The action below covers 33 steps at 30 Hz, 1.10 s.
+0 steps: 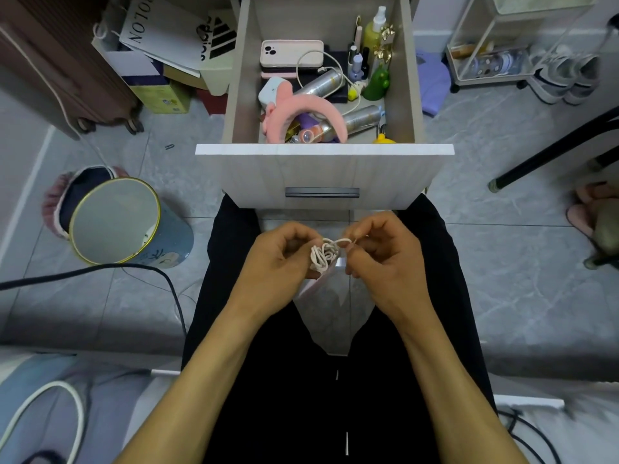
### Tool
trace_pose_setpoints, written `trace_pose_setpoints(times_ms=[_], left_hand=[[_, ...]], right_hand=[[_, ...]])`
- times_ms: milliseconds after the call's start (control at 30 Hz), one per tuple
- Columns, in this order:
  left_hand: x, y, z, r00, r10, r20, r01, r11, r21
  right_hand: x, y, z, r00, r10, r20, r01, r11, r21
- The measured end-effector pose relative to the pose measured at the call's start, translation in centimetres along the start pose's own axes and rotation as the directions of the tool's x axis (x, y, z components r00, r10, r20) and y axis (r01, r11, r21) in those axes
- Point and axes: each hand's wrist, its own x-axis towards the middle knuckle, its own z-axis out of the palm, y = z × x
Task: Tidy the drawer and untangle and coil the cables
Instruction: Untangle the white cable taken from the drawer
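We look down past our own two forearms, which reach forward from the bottom edge and converge over our lap in dark trousers. Our left hand (279,259) is curled, knuckles up, fingers folded around a small tangled bundle of white cable (323,254). Our right hand (382,254) sits just beside it at 3 o'clock of the bundle, thumb and forefinger pinching a loose loop that leads out of the tangle. The two hands are nearly touching, with the bundle held between them above the lap. At 12 o'clock from the hands, an open drawer (323,169) of pale wood stands pulled out toward us. Inside it lie a pink phone (291,52) at the back, a second white cable (338,67) looping across the clutter, two silver spray cans (323,83), a pink padded headband (311,112) near the front, and small bottles (375,31) along the right wall. At 9 o'clock from the hands a blue waste bin (134,222) with a gold rim stands tilted on the grey tiled floor, and a dark cord (100,267) runs across the tiles below it.
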Motion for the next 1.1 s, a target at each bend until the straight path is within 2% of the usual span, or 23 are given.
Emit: trace_pose_setpoints(times_ms=[100,133,200,267,367,400,467,533,567,600,633,667,733,800,867,967,1033,1100], left_hand=[[0.0,-0.1,0.0,1.000,-0.016,-0.025,0.015,0.999,-0.030],[0.1,-0.2,-0.1,0.999,-0.028,-0.042,0.026,0.998,-0.051],[0.1,-0.3,-0.1,0.996,-0.038,-0.081,0.032,0.996,-0.079],[0.1,-0.6,-0.2,0.995,-0.022,-0.100,0.015,0.998,-0.067],[-0.2,-1.1,-0.1,0.995,-0.046,-0.094,0.037,0.995,-0.095],[-0.3,-1.2,-0.1,0.992,-0.083,-0.094,0.067,0.986,-0.155],[-0.2,-1.0,-0.2,0.980,-0.182,-0.085,0.143,0.930,-0.337],[0.2,-0.8,-0.5,0.963,-0.264,-0.048,0.205,0.839,-0.504],[0.4,-0.8,-0.5,0.960,-0.279,-0.023,0.222,0.809,-0.544],[0.5,-0.8,-0.6,0.961,-0.277,0.002,0.231,0.800,-0.554],[0.4,-0.8,-0.6,0.965,-0.262,0.021,0.232,0.810,-0.539],[0.4,-0.9,-0.6,0.970,-0.243,0.028,0.223,0.832,-0.509],[0.3,-0.9,-0.7,0.982,-0.189,0.020,0.180,0.889,-0.421],[0.2,-1.2,-0.9,0.996,-0.089,-0.017,0.082,0.970,-0.227],[0.3,-1.9,-1.3,0.996,0.070,-0.060,-0.061,0.989,0.135],[0.2,-2.9,-1.5,0.963,0.269,0.002,-0.232,0.826,0.513],[0.2,-3.1,-1.1,0.941,0.332,0.073,-0.300,0.712,0.635],[0.2,-3.0,-0.7,0.929,0.359,0.094,-0.324,0.663,0.675]], right_hand=[[0.2,-0.3,-0.2,0.990,0.120,0.069,-0.132,0.971,0.198],[0.3,-0.4,-0.3,0.984,0.141,0.104,-0.159,0.969,0.188],[0.6,-0.5,-0.7,0.974,0.168,0.152,-0.167,0.986,-0.018],[0.9,-0.6,-0.8,0.967,0.178,0.183,-0.126,0.956,-0.264],[1.0,-0.7,-1.0,0.968,0.141,0.208,-0.054,0.925,-0.376],[1.0,-0.7,-1.2,0.970,0.124,0.208,-0.049,0.941,-0.334],[0.9,-0.6,-1.6,0.974,0.110,0.199,-0.096,0.992,-0.081],[0.9,-0.6,-1.8,0.964,0.155,0.217,-0.212,0.939,0.269],[1.0,-0.6,-1.8,0.953,0.188,0.238,-0.265,0.896,0.355],[1.0,-0.6,-1.8,0.942,0.215,0.256,-0.297,0.889,0.348],[1.1,-0.6,-1.8,0.935,0.242,0.258,-0.305,0.921,0.241],[1.0,-0.6,-1.8,0.931,0.263,0.254,-0.286,0.956,0.059],[1.0,-0.6,-1.7,0.933,0.260,0.251,-0.192,0.945,-0.265],[1.0,-0.6,-1.7,0.935,0.230,0.268,-0.115,0.916,-0.386],[1.0,-0.3,-1.8,0.933,0.240,0.268,-0.102,0.891,-0.442],[0.7,-0.5,-1.5,0.940,0.248,0.234,-0.123,0.888,-0.443],[0.4,-0.7,-1.0,0.944,0.238,0.230,-0.150,0.927,-0.345],[0.4,-0.6,-0.7,0.934,0.242,0.264,-0.158,0.940,-0.304]])
